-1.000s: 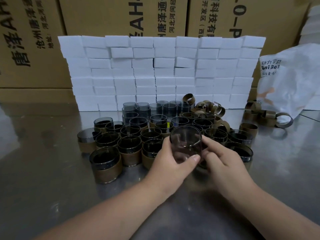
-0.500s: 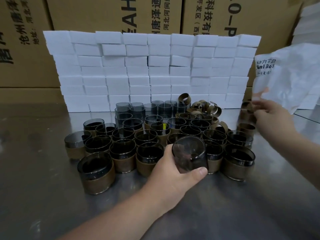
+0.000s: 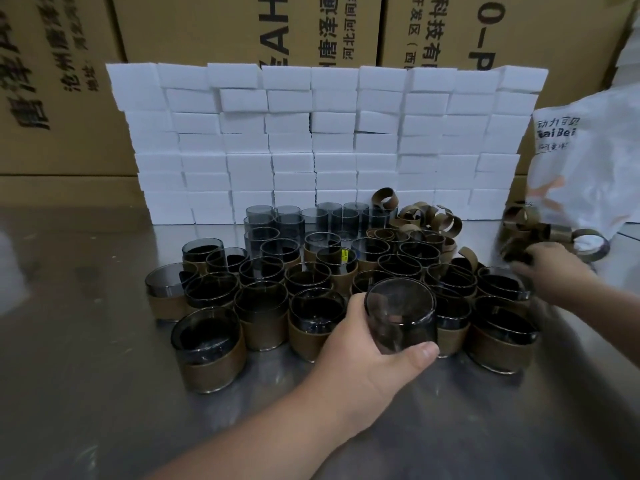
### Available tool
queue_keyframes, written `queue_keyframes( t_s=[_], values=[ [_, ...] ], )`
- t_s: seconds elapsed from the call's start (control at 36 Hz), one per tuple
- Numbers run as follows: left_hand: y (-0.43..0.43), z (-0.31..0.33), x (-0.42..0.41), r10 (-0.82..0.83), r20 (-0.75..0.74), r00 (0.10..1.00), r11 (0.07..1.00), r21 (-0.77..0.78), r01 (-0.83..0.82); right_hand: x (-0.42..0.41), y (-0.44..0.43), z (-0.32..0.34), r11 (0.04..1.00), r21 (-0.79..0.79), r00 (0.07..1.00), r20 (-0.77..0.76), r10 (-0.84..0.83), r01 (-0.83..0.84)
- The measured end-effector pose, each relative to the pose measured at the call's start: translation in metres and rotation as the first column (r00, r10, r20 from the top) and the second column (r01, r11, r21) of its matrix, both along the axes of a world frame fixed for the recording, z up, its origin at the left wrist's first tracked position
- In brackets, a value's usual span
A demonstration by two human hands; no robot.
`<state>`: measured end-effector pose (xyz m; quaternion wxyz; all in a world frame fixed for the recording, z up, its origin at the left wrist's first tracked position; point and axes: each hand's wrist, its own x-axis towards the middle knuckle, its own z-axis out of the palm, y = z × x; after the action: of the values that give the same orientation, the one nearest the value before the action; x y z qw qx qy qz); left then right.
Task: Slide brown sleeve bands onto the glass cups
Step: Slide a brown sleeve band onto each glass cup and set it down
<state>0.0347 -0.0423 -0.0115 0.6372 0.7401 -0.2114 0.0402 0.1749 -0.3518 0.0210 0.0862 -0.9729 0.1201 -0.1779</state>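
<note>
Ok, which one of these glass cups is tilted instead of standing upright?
The bare glass cup gripped by the left hand, front centre: it alone is tilted, and it wears no brown sleeve.

The bare cup (image 3: 400, 315) at centre is smoky grey glass. The sleeved cups (image 3: 211, 355) around it, from 9 to 3 o'clock, pair dark grey glass with matte brown bands, the same brown as the loose bands (image 3: 426, 218) at 1 o'clock. At 12 stand white blocks (image 3: 311, 140) and tan cartons (image 3: 207, 26) printed black; at 2, a white bag (image 3: 595, 161) with orange marks. The table (image 3: 86, 341) is silver-grey.
</note>
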Motion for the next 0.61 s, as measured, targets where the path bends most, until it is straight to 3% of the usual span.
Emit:
queue_keyframes(
  t_s=[0.11, 0.19, 0.25, 0.31, 0.39, 0.5, 0.56, 0.61],
  values=[
    [0.0, 0.004, -0.004, 0.044, 0.021, 0.999, 0.999, 0.012, -0.044, -0.024, 0.026, 0.032, 0.924, 0.376, 0.917, 0.387, -0.095, -0.063],
    [-0.002, 0.005, -0.006, 0.075, 0.05, 0.996, 0.997, 0.024, -0.076, -0.054, 0.058, 0.06, 0.721, 0.634, 0.846, 0.519, -0.125, -0.282],
    [-0.003, 0.005, -0.009, 0.112, 0.094, 0.989, 0.993, 0.016, -0.114, -0.08, 0.086, 0.072, 0.561, 0.688, 0.804, 0.591, -0.066, -0.46],
    [-0.004, 0.006, -0.013, 0.181, 0.169, 0.969, 0.983, 0.004, -0.184, -0.105, 0.113, 0.076, 0.461, 0.677, 0.767, 0.642, 0.011, -0.574],
    [-0.003, 0.01, -0.019, 0.309, 0.327, 0.893, 0.947, -0.015, -0.321, -0.134, 0.145, 0.066, 0.258, 0.736, 0.767, 0.641, 0.032, -0.626],
    [-0.002, 0.012, -0.019, 0.463, 0.4, 0.791, 0.883, -0.126, -0.453, -0.16, 0.177, 0.041, 0.346, 0.724, 0.775, 0.632, 0.014, -0.596],
    [-0.001, 0.011, -0.016, 0.482, 0.384, 0.787, 0.875, -0.158, -0.458, -0.17, 0.187, 0.034, 0.298, 0.691, 0.744, 0.657, 0.119, -0.658],
    [0.0, 0.009, -0.014, 0.472, 0.36, 0.805, 0.881, -0.171, -0.441, -0.175, 0.187, 0.027, 0.353, 0.617, 0.702, 0.682, 0.206, -0.703]
  ],
)
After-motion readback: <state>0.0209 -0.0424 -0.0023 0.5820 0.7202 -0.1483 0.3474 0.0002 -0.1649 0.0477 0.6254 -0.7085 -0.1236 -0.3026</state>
